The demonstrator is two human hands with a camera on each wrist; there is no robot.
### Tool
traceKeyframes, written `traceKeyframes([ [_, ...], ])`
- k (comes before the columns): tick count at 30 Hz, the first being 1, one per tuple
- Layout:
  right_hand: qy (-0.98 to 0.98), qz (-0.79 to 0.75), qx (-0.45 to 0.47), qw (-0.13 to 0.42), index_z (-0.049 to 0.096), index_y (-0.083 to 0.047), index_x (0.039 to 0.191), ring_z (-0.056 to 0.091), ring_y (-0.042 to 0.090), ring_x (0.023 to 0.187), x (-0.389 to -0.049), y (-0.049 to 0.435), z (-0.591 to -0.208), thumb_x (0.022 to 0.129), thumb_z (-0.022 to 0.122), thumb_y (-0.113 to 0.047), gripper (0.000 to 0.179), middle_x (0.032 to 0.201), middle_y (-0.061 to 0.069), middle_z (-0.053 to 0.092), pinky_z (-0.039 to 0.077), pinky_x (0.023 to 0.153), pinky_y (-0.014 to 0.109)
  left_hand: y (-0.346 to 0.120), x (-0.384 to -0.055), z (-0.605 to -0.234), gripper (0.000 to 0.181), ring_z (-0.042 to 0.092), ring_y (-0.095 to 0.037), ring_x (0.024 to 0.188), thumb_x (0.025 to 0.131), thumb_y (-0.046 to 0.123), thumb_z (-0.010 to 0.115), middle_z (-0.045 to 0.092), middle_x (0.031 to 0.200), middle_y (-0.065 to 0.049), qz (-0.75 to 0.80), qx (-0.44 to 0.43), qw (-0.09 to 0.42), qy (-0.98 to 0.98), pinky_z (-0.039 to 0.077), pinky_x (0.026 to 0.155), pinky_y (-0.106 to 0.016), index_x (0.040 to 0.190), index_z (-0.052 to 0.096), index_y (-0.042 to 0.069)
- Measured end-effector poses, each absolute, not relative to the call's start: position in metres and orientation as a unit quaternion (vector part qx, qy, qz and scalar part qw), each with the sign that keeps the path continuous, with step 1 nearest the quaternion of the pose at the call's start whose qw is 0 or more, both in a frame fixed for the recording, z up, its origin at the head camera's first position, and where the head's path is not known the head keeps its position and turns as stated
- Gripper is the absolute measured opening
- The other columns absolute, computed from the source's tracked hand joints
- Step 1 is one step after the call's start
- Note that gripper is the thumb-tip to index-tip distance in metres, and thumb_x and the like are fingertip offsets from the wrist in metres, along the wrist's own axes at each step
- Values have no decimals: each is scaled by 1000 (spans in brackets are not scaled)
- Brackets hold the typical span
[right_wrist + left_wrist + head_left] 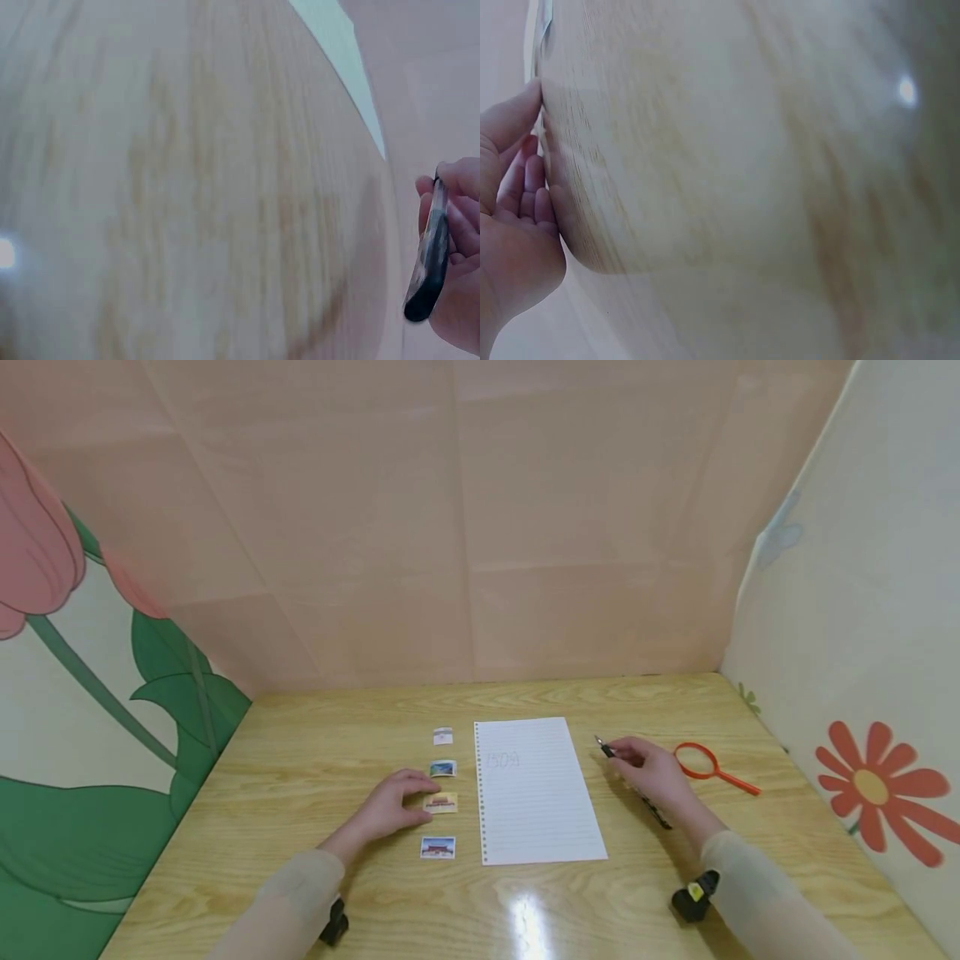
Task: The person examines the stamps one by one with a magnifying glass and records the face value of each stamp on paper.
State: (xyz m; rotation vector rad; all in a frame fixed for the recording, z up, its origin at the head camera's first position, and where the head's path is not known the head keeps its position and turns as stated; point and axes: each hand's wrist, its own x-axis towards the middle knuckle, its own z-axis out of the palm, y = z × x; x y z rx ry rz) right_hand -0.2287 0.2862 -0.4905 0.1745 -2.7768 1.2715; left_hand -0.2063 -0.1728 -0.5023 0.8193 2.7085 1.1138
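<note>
In the head view my left hand (392,803) rests at the left end of a yellow stamp-like card (442,803), thumb and forefinger near its lower and upper edges. Small pictured cards stand in the same column: a pale one (442,737) at the far end, a blue-green one (442,768), and one with a red building (438,847) nearest me. My right hand (654,770) holds a dark fountain pen (430,262), its metal nib pointing up and left. Between the hands lies a lined loose-leaf sheet (536,802) with faint handwriting near its top left.
An orange-red magnifying glass (720,772) lies right of my right hand. The wood-grain table (315,735) meets a pink backdrop (465,568) at its far edge. Flower-patterned panels stand on both sides.
</note>
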Motion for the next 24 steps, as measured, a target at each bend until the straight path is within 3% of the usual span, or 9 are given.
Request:
traceKeyframes([
  [6,-885,457,86,23,63,-10,124,60,22,85,-225,281,-483,95,68,-17,30,101,14,68,52,65,27,-172,-205,-502,41,54,-32,118,84,13,80,61,124,-9,369,266,47,889,44,101,-52,122,70,7],
  [12,-847,525,84,-17,62,2,125,59,16,82,-225,278,-482,100,60,-17,31,112,23,65,52,65,26,-173,-205,-503,41,55,-32,116,83,12,81,61,123,-9,363,273,37,890,46,99,-51,122,70,6],
  [17,-804,589,66,-50,57,6,132,64,20,96,-227,275,-482,105,51,-15,35,123,27,62,54,75,23,-172,-206,-503,41,54,-31,119,82,12,81,60,124,-8,370,247,60,893,42,103,-51,122,70,8],
  [20,-771,629,77,-58,51,8,137,64,23,107,-228,274,-482,104,50,-9,37,124,24,63,55,83,25,-170,-207,-501,40,54,-29,118,82,13,81,62,123,-7,375,233,61,895,41,104,-51,121,71,9],
  [24,-731,673,105,-54,44,16,137,66,18,105,-225,270,-480,100,53,1,41,117,13,67,54,90,31,-162,-204,-496,37,59,-26,110,82,16,81,66,115,-5,370,231,27,899,45,100,-48,117,72,9],
])
